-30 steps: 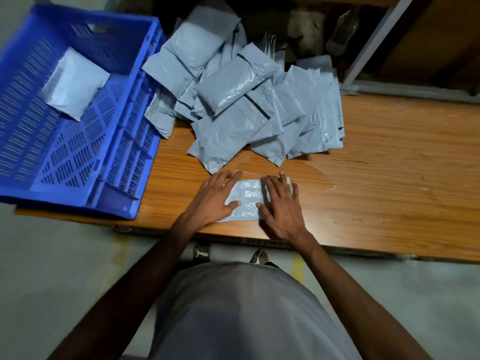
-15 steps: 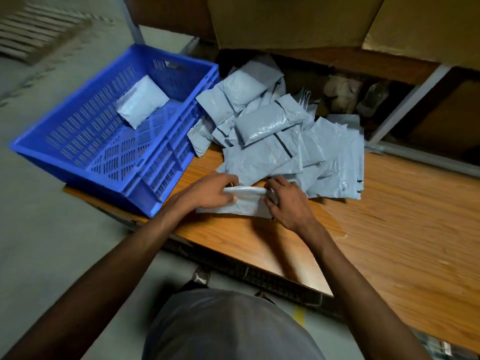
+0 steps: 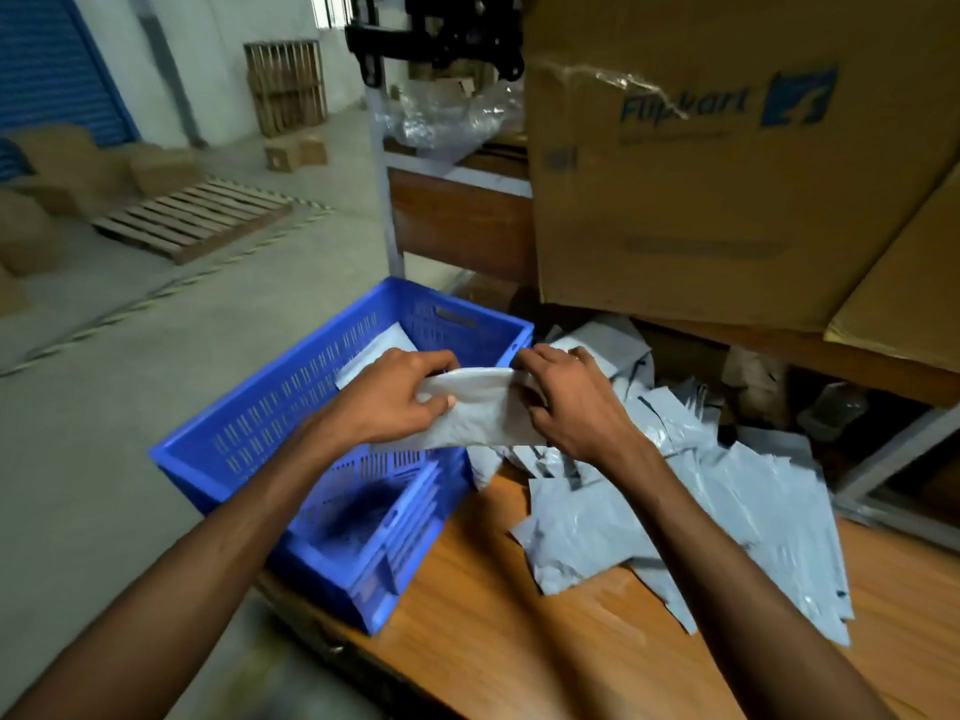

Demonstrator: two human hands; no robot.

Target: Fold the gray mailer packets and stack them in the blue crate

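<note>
Head view. Both hands held one folded gray mailer packet [image 3: 480, 407] in the air above the near right part of the blue crate [image 3: 249, 433]. The left hand [image 3: 387, 400] gripped the packet's left end, its fingers [image 3: 441, 363] curled over the top edge and the thumb pressed against the near face. The right hand [image 3: 571, 402] pinched the right end, its fingers [image 3: 530, 358] bent around the upper corner. The packet hung between the two hands with its upper edge roughly level and its lower edge sagging toward the crate.

The crate stood on the left end of the wooden bench [image 3: 519, 641], partly overhanging the bench's edge. Inside it, toward the far wall, lay a second folded packet [image 3: 371, 350], partly hidden behind the left hand. To the right of the crate, a loose pile of unfolded gray mailers [image 3: 727, 511] was spread across the bench, its nearest sheets touching the crate's right wall.

Behind the pile, a large cardboard box [image 3: 701, 200] printed with the Flipkart name rested on a shelf. On the floor at the far left lay a wooden pallet [image 3: 192, 218], with brown cartons beside it. The frame was motion-blurred near the lower edge.
</note>
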